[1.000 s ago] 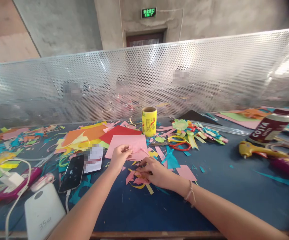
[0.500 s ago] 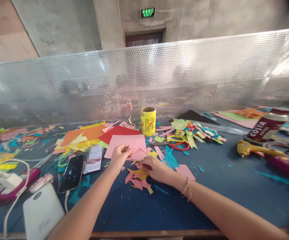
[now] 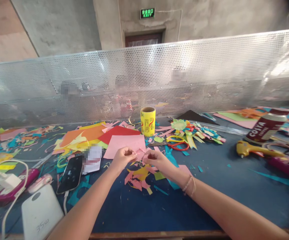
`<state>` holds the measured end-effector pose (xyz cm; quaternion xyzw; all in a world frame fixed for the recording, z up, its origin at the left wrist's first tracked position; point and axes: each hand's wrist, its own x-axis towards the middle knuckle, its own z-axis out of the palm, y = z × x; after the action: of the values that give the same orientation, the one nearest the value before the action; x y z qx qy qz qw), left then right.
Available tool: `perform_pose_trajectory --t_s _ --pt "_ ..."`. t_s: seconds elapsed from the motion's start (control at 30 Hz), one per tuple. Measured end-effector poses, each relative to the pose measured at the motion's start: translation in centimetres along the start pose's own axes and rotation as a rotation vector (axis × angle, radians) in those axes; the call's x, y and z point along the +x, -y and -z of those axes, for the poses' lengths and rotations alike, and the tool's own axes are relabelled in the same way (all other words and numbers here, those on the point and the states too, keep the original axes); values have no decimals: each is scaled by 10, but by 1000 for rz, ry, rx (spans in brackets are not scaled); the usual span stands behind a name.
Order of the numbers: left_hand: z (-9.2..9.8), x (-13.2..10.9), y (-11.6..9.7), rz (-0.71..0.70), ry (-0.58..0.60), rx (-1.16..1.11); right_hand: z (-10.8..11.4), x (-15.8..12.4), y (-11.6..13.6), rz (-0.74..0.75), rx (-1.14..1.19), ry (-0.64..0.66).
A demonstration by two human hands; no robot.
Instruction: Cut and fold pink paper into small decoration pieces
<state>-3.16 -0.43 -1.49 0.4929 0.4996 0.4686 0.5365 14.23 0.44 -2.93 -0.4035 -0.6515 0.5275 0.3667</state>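
Observation:
My left hand (image 3: 124,158) is closed in a pinch above the near edge of a pink paper sheet (image 3: 116,143). Level with it, my right hand (image 3: 156,158) pinches too, fingertips a short gap away. A small crumpled piece of pink paper (image 3: 140,152) shows between the two sets of fingertips; its edges blend into the sheet behind. Beneath the hands lies a heap of pink and yellow paper scraps (image 3: 138,176). Scissors with red and yellow handles (image 3: 178,145) rest beyond my right hand, and a blue paper piece (image 3: 172,161) lies partly under my right wrist.
A yellow tape roll (image 3: 148,122) stands upright behind the sheet. To the left are a phone (image 3: 70,174) and a white power bank (image 3: 42,213) with a cable. A yellow glue gun (image 3: 258,150) and a Costa bottle (image 3: 268,126) are at right. A perforated metal screen (image 3: 89,93) borders the back.
My right hand has lifted off the scrap heap and moved up towards my left. My left hand has shifted slightly right and down, so the fingertips are now closer and level.

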Motion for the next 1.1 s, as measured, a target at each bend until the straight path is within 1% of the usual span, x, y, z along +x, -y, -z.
perform_pose_trajectory --t_s 0.13,0.27,0.33,0.4,0.5,0.7,0.83,0.9,1.0,1.07,1.1 --pt "-1 -1 0 1 22 2 2 1 -4 -19 40 -34" --pt "0 1 3 -16 56 41 3 1 -5 -69 160 18" --pt "0 2 5 -36 77 64 3 1 -4 -48 139 20" --pt "0 2 6 -50 85 73 4 1 -3 6 81 -1" --pt "-2 1 8 -38 80 54 4 3 -4 65 15 -23" --pt "-9 0 10 31 65 -55 0 7 -9 82 -2 -32" --pt "-12 0 12 47 101 -87 -3 8 -10 90 -32 -56" --pt "-12 0 13 35 101 -63 -5 6 -10 92 -78 -81" --pt "-13 1 15 -7 65 46 -9 0 -7 96 -241 -116" --pt "-14 0 16 -39 72 141 -3 -4 -4 105 -375 -91" --pt "-14 0 15 -48 72 177 6 -7 -1 127 -465 -69"
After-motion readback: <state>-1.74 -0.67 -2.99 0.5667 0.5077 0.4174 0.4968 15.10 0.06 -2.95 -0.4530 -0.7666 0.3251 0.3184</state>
